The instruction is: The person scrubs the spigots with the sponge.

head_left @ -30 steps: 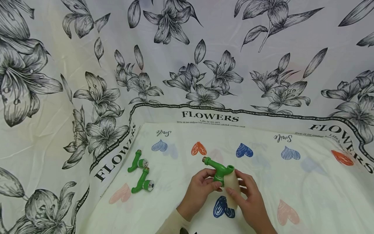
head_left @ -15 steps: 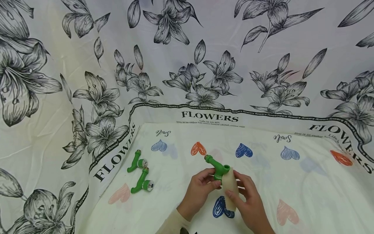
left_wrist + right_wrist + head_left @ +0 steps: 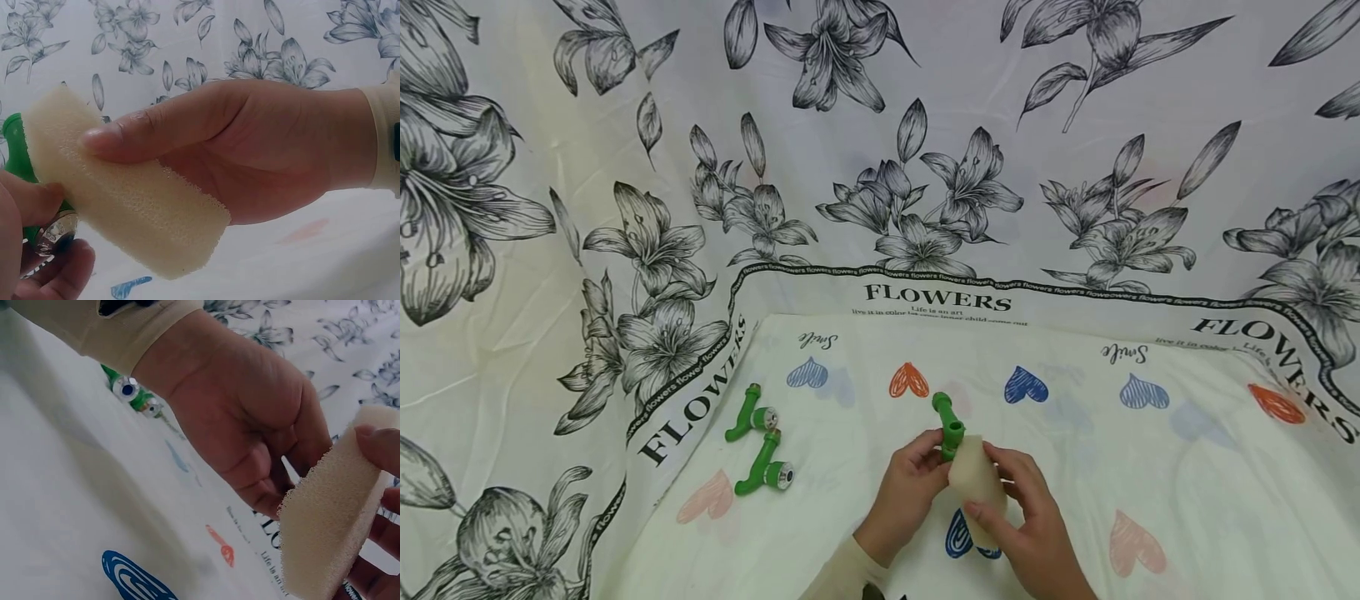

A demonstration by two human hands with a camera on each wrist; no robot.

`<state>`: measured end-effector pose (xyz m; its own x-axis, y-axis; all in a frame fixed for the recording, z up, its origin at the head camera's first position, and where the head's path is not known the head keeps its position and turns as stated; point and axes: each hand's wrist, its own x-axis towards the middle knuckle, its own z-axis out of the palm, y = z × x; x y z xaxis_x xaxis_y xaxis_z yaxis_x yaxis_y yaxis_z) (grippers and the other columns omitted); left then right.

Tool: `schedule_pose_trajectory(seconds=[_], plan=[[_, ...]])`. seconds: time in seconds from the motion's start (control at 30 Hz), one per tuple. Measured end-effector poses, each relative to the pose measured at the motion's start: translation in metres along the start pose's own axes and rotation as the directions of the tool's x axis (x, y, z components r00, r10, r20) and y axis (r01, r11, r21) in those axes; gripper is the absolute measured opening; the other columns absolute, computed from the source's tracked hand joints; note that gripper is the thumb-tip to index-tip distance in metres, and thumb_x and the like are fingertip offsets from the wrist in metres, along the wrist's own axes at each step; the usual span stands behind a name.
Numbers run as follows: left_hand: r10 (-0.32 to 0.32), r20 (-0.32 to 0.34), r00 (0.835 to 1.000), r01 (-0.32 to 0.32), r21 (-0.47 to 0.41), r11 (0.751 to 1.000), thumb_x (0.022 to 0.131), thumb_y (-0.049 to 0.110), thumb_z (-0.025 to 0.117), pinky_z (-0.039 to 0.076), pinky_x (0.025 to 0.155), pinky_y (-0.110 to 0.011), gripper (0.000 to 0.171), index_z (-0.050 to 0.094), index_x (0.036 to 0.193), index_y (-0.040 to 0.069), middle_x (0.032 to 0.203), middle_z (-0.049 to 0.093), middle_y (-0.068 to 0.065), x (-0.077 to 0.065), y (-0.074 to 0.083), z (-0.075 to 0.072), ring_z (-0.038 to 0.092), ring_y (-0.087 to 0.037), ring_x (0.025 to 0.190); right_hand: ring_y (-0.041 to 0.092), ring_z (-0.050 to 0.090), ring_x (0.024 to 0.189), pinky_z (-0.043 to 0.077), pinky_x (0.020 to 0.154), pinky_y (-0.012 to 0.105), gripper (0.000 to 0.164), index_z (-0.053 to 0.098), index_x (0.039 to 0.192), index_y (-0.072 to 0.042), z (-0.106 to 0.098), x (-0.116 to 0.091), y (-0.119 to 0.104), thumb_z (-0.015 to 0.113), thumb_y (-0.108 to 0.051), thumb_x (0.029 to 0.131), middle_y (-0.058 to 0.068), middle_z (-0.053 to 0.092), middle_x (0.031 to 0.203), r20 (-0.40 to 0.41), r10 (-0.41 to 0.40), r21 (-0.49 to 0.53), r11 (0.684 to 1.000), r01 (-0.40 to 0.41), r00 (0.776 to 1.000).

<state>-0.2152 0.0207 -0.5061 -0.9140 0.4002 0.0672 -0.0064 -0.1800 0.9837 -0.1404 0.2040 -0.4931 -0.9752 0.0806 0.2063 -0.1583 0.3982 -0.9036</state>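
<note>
In the head view my left hand (image 3: 904, 487) grips a green tap (image 3: 951, 421) by its body, its open end facing up. My right hand (image 3: 1037, 521) holds a cream, coarse-pored sponge (image 3: 977, 483), thumb on the near face and fingers behind. The sponge's upper end lies against the tap and covers part of it. From the left wrist, the tap's chrome end (image 3: 57, 232) shows between the left fingers (image 3: 37, 201), beside the sponge (image 3: 137, 194). In the right wrist view the sponge (image 3: 337, 506) stands between both hands.
Two more green taps, one farther back (image 3: 747, 414) and one nearer (image 3: 763, 463), lie close together at the left on the white cloth (image 3: 850, 442) printed with hearts. A flower-print curtain (image 3: 880, 125) rises behind and along the left side.
My right hand and the sponge have shifted left, and the sponge now overlaps more of the tap. The tap has turned in my left hand and points more straight away. The two lying taps stay put.
</note>
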Motion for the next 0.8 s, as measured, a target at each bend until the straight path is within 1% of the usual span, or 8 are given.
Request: schedule_pose_trajectory(seconds=[0.1,0.2,0.33,0.47,0.57,0.8], plan=[[0.024,-0.007,1.0,-0.024,0.018,1.0,0.104,0.002,0.071,0.06,0.096,-0.03,0.034,0.072,0.138,0.005,0.135,0.064,-0.009,0.0,0.0,0.0,0.069,-0.024,0.112,0.015,0.059,0.123,0.057,0.099,0.034,0.065,0.057,0.156,-0.028,0.001,0.0,0.0,0.086,-0.026,0.099,-0.01,0.057,0.144,-0.004,-0.011,-0.003,1.0,0.011,1.0],[0.043,0.006,0.999,-0.043,0.027,0.999,0.103,0.002,0.073,0.06,0.097,-0.033,0.033,0.073,0.136,0.008,0.133,0.065,-0.01,0.0,0.0,0.0,0.07,-0.025,0.113,0.015,0.058,0.124,0.057,0.1,0.032,0.066,0.056,0.158,-0.026,0.0,0.002,0.004,0.085,-0.023,0.099,-0.009,0.057,0.143,-0.018,-0.042,-0.011,0.999,0.042,0.999],[0.028,0.039,0.999,-0.028,-0.013,1.0,0.101,0.0,0.075,0.061,0.098,-0.038,0.038,0.071,0.138,0.007,0.13,0.069,-0.012,-0.001,0.0,0.001,0.071,-0.025,0.111,0.016,0.058,0.124,0.056,0.101,0.028,0.067,0.054,0.16,-0.021,-0.005,0.006,0.009,0.084,-0.019,0.1,-0.005,0.057,0.142,-0.033,-0.053,-0.01,0.999,0.053,0.998],[-0.006,0.058,0.998,0.01,-0.066,0.998,0.101,-0.001,0.075,0.061,0.097,-0.04,0.04,0.067,0.14,0.002,0.126,0.072,-0.015,-0.003,0.002,0.003,0.072,-0.024,0.109,0.016,0.059,0.121,0.054,0.101,0.026,0.067,0.054,0.16,-0.019,-0.008,0.008,0.014,0.084,-0.024,0.101,-0.004,0.057,0.141,-0.042,0.003,-0.013,1.0,-0.004,0.999],[-0.017,0.068,0.998,0.021,-0.066,0.998,0.101,-0.001,0.075,0.061,0.098,-0.04,0.038,0.067,0.139,0.001,0.125,0.072,-0.015,-0.004,0.004,0.004,0.071,-0.025,0.109,0.017,0.059,0.121,0.054,0.102,0.027,0.067,0.054,0.16,-0.018,-0.009,0.009,0.015,0.084,-0.026,0.1,-0.002,0.057,0.141,-0.043,0.036,-0.011,0.999,-0.036,0.998],[-0.007,0.065,0.998,0.011,-0.051,0.999,0.101,-0.002,0.076,0.061,0.099,-0.04,0.038,0.069,0.137,0.004,0.132,0.067,-0.013,-0.003,0.005,0.003,0.071,-0.025,0.109,0.021,0.06,0.121,0.053,0.102,0.026,0.067,0.053,0.16,-0.017,-0.008,0.009,0.015,0.084,-0.026,0.101,0.0,0.057,0.143,-0.024,0.052,0.013,0.999,-0.052,0.998]])
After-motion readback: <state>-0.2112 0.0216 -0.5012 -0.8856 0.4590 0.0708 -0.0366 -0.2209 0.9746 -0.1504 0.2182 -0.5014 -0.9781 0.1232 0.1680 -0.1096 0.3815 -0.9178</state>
